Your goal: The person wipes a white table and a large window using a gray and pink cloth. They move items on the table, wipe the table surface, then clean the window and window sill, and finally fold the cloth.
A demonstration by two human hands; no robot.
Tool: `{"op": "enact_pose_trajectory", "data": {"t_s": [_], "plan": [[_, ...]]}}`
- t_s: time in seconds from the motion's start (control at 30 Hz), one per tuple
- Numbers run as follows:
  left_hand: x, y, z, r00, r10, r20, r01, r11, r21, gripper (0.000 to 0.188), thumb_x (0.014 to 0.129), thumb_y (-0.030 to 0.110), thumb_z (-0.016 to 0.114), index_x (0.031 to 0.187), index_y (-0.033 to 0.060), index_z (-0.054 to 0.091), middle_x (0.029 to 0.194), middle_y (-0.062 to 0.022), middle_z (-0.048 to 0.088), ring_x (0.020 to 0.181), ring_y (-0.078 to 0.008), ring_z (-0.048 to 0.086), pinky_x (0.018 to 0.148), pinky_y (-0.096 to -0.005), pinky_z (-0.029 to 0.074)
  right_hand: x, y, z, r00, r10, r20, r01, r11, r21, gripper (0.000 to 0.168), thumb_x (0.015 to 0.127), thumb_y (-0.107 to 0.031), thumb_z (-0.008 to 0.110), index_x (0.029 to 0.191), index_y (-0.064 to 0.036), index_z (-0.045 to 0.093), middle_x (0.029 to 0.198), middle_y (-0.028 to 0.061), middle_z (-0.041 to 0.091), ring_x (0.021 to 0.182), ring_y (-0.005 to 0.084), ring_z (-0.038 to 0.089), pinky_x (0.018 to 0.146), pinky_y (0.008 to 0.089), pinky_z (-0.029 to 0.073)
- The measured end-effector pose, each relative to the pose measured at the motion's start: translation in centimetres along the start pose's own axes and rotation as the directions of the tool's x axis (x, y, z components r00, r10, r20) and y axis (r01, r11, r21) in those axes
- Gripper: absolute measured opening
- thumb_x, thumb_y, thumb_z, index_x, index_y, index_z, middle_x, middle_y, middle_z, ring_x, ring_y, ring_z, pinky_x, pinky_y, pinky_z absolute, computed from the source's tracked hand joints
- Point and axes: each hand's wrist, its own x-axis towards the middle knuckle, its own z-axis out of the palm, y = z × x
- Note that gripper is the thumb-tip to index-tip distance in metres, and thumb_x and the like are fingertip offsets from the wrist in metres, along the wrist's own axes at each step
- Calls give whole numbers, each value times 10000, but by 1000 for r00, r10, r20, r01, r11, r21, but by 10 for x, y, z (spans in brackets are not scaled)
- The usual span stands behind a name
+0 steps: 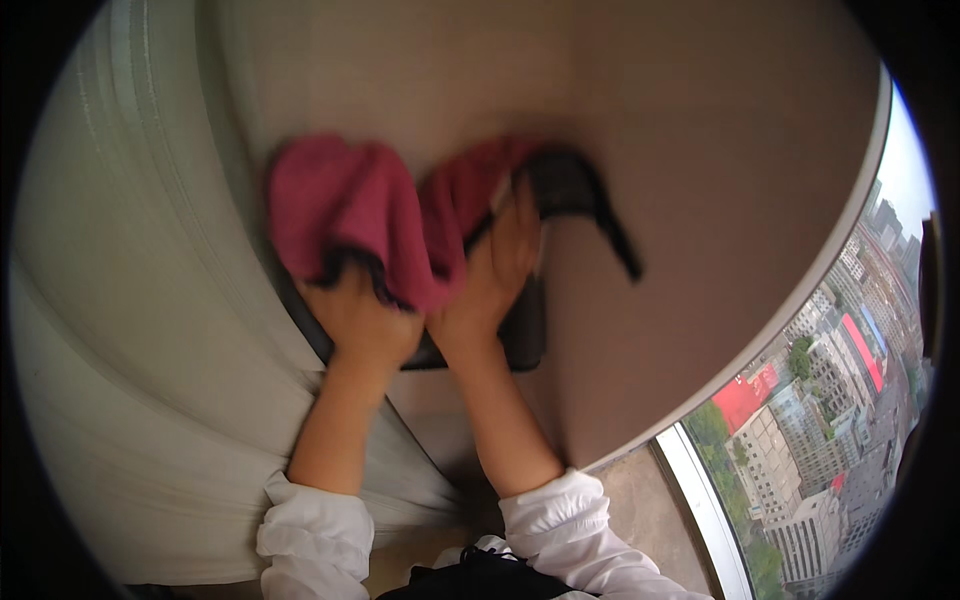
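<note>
A pink cloth [345, 202] with dark edging lies bunched over my left hand [367, 307], whose fingers are hidden beneath it. To the right, my right hand [502, 247] is against the cloth and a blurred black strap-like piece [562, 180], which bends down to the right. Whether the right fingers grip anything is unclear from the blur. Below and behind both hands, a flat black object [525, 330] with a rounded corner shows in part; what it is cannot be told.
Pale greenish-grey curtain-like fabric [150, 337] hangs along the left. A plain brownish panel or wall [675, 262] fills the middle and right. At the right, a window with a white frame [712, 495] looks down on city buildings, beside a stone-like sill [645, 510].
</note>
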Motion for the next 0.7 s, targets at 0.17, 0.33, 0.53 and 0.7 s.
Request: {"op": "enact_pose_trajectory", "data": {"t_s": [0.17,0.33,0.53,0.7], "plan": [[-137,-8,11,954,-59,293,128,967,-221,544,740,334,746,1204,75,633,1199,-168,623,1153,-389,554,1018,-533,368,-166,20,-26,981,195,0,-194,978,-70,485,828,-307,669,1158,39,588,1171,240,568,1133,466,523,1005,598,376],[-245,-13,5,684,-125,719,223,974,-42,705,695,351,716,1350,150,547,1368,-119,563,1325,-328,460,1092,-574,245,-261,23,-78,785,437,439,-364,899,-244,387,796,-303,667,988,33,646,1127,301,551,1113,525,488,997,566,401],[-110,-19,-5,964,17,264,6,996,-85,447,782,213,660,1217,110,641,1352,-133,560,1256,-340,523,1061,-624,319,-69,-4,-19,967,77,242,-14,968,-252,540,821,-376,667,1163,38,609,1309,272,525,1250,492,461,983,634,354],[32,-6,-18,990,79,114,-92,989,118,365,776,180,647,1125,83,690,1085,-188,659,1079,-422,573,1066,-632,308,86,-18,17,991,-131,19,132,991,-25,668,789,-381,688,1288,34,531,1455,258,415,1370,446,353,1074,560,287]]}}
